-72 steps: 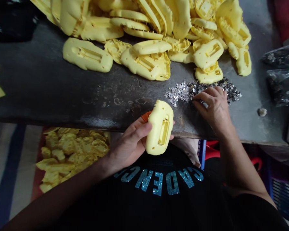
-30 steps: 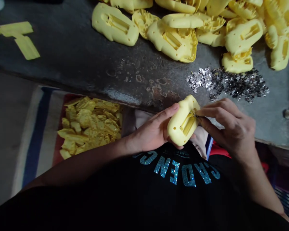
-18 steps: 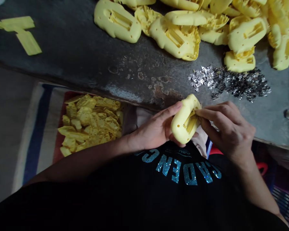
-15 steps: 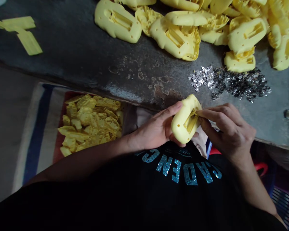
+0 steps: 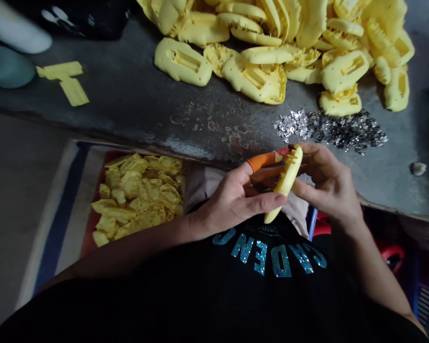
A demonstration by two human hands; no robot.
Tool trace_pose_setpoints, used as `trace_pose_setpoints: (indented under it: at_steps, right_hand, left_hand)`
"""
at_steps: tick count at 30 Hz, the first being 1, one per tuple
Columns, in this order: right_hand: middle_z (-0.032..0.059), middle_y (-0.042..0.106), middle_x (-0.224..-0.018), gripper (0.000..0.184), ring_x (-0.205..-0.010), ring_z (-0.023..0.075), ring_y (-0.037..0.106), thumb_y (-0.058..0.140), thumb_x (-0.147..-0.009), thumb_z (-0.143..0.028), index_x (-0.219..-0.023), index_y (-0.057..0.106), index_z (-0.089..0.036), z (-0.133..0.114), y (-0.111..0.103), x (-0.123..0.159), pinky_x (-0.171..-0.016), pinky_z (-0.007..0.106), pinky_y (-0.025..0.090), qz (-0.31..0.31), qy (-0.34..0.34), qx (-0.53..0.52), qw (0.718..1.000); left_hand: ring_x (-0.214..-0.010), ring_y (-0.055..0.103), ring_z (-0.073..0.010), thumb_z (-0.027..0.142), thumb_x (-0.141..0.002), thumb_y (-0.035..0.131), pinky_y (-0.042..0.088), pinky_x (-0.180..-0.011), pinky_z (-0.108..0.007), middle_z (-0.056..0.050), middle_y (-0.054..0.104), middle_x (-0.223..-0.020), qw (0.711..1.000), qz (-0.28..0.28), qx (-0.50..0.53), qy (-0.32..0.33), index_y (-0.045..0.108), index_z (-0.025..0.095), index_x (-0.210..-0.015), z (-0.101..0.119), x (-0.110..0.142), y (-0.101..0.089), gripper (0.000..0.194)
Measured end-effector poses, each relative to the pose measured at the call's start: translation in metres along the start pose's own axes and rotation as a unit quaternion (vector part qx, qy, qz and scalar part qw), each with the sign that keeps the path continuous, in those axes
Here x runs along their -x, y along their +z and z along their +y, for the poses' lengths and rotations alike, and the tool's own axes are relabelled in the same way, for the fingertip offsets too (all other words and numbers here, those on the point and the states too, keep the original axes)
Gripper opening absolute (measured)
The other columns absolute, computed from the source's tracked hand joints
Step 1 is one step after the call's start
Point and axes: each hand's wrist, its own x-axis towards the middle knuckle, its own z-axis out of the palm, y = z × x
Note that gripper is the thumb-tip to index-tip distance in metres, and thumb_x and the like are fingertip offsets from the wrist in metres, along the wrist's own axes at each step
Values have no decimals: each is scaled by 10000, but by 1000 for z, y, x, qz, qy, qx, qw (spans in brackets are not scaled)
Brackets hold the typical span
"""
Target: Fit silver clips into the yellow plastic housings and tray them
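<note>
A yellow plastic shell (image 5: pixel 289 178) is held edge-on between my two hands, just in front of the table's edge. My left hand (image 5: pixel 236 195) grips it with the thumb on its lower outer side; an orange cover sits on one finger, its tip reaching the shell's upper end. My right hand (image 5: pixel 327 178) closes on the shell's other side, fingers at the upper part and thumb lower down. The shell's inner side with its pegs faces left and its battery recess is out of sight. Beyond the hands, small metal contact pieces (image 5: pixel 332 128) lie heaped on the table.
More yellow shells (image 5: pixel 253 76) are piled along the back of the dark table (image 5: pixel 128 109). Yellow strips (image 5: pixel 69 83) lie at left near a greenish rounded object (image 5: pixel 7 66). Below the edge at left, a red-sided container holds yellow parts (image 5: pixel 139 190). A small pale lump (image 5: pixel 418 168) rests at right.
First my right hand reached into the metal pieces, then worked at the shell's recess. Since half a second ago, the shell has been turned edge-on and my right fingers have closed on its side.
</note>
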Motion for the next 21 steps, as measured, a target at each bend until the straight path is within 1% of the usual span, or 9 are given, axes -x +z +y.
trace_pose_setpoints:
  at_steps: [2,5,7,8,12,15,18,20,21]
  right_hand:
    - [41,753,-1322,548,-1049,226,787,989,-894,-413,-1367,725,-331,2,10,2,-897,382,697,21,-16,-20,999]
    - [54,745,-1285,566,-1054,243,778,987,-885,-396,-1373,708,-327,6,24,4,-893,404,703,63,-57,-4,996]
    - [66,740,-1258,538,-1033,247,767,952,-907,-366,-1381,702,-318,8,31,4,-867,412,705,89,-93,16,992]
    - [70,733,-1257,524,-1024,243,762,932,-916,-340,-1386,702,-316,9,34,3,-856,410,706,99,-112,21,989]
    - [80,705,-1314,546,-1070,236,752,878,-922,-225,-1428,700,-328,8,40,-4,-856,386,710,108,-168,31,979]
    - [95,707,-1336,561,-1118,255,744,867,-933,-213,-1450,682,-326,2,45,-11,-874,403,713,99,-193,63,974]
    - [99,727,-1336,536,-1143,266,740,856,-960,-227,-1451,664,-323,-5,53,-21,-896,423,705,76,-213,103,969]
    - [92,741,-1357,518,-1126,249,752,826,-993,-234,-1470,648,-326,-8,58,-32,-901,409,700,34,-215,122,968]
    - [88,750,-1363,511,-1103,237,762,802,-1017,-251,-1494,636,-325,-8,59,-40,-889,397,698,-8,-212,131,968]
  left_hand:
    - [-1285,814,-289,349,-937,970,663,-878,-253,-133,787,-1546,997,10,-71,27,632,229,-1661,2,5,-2,808]
    - [-1063,838,-247,412,-923,976,666,-831,-279,-131,847,-1417,973,47,-211,77,679,182,-1648,4,12,-8,817]
    - [-993,843,-240,453,-938,958,687,-865,-310,-129,870,-1355,951,56,-281,116,726,160,-1602,4,16,-12,762]
    - [-1031,854,-255,462,-952,944,698,-920,-331,-133,867,-1372,942,53,-302,140,750,157,-1575,4,18,-14,720]
    - [-1323,828,-310,412,-1012,893,650,-1184,-381,-131,820,-1495,923,47,-310,222,808,182,-1507,2,23,-20,552]
    - [-1338,827,-304,364,-1006,902,648,-1186,-355,-125,826,-1475,923,67,-293,242,850,197,-1447,0,26,-27,474]
    - [-1360,817,-323,348,-1001,903,656,-1186,-387,-122,801,-1519,925,95,-283,237,871,233,-1422,-3,30,-38,438]
    - [-1357,816,-335,362,-1000,902,668,-1168,-409,-119,804,-1520,930,128,-269,216,884,256,-1401,-9,37,-50,416]
    - [-1347,820,-344,378,-996,904,673,-1161,-428,-124,813,-1505,931,151,-261,204,897,256,-1371,-14,43,-58,395]
